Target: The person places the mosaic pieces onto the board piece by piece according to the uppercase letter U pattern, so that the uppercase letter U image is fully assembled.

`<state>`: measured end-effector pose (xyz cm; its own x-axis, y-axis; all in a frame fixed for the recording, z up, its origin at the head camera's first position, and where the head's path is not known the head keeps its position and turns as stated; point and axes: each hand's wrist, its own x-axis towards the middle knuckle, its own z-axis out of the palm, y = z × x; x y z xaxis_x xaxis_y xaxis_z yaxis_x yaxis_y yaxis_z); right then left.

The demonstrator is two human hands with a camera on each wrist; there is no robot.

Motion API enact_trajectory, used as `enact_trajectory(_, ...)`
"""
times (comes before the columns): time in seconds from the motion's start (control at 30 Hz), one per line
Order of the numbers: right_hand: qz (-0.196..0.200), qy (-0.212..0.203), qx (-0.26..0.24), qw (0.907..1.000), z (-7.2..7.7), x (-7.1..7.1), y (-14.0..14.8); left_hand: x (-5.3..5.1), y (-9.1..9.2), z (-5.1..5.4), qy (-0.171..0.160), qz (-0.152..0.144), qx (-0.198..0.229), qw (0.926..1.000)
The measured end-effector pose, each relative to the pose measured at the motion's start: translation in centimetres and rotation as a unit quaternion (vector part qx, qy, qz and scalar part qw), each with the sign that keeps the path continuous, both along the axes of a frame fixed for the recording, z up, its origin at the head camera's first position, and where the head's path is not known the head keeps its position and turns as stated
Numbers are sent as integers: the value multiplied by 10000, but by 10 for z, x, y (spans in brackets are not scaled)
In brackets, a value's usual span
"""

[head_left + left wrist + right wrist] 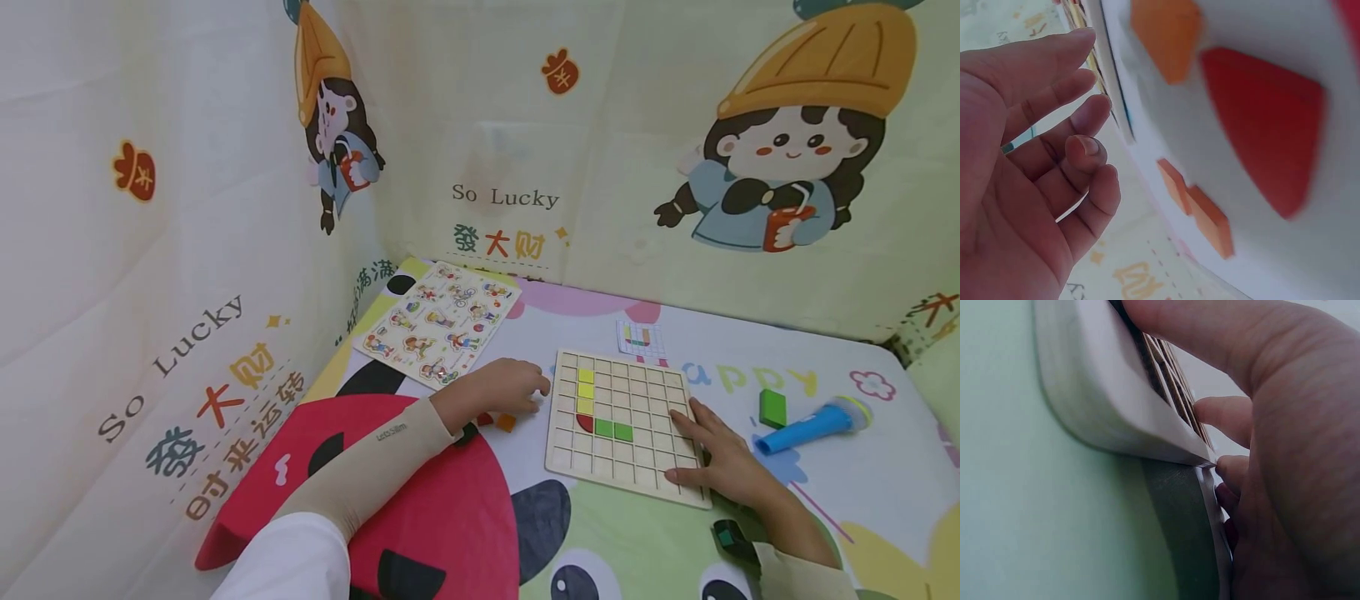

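A wooden grid board [652,383] lies on the table, bearing yellow squares [586,390] in a column, a red rounded piece [585,422] and two green squares [612,430] in a row. My left hand [491,387] hovers by the board's left edge, fingers loosely bent and nothing visible in them. Beside it, in the left wrist view, are a red piece [1266,125], a larger orange piece [1169,37] and small orange pieces [1210,222]. My right hand [723,462] rests on the board's right edge, thumb and forefinger extended over the grid; its other fingers are partly hidden.
Behind the left hand lies a board with cartoon figures [438,321]. A small pattern card [641,339] sits beyond the grid board. To the right are a green block [772,408] and a blue flashlight-like object [810,427]. Printed curtains enclose the table's back and left.
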<state>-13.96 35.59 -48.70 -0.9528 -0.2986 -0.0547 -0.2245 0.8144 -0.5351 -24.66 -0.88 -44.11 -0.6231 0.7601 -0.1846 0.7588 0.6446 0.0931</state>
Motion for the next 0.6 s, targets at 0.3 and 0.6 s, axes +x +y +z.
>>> enact_trajectory(0.3, 33, -65, -45, 10000, 0, 0, -1, 5, -28, 1, 129, 8, 44, 9999)
enact_trajectory(0.6, 59, -28, -70, 10000, -3, -2, 3, 13, -50, 6, -158, 178, -6, 9997)
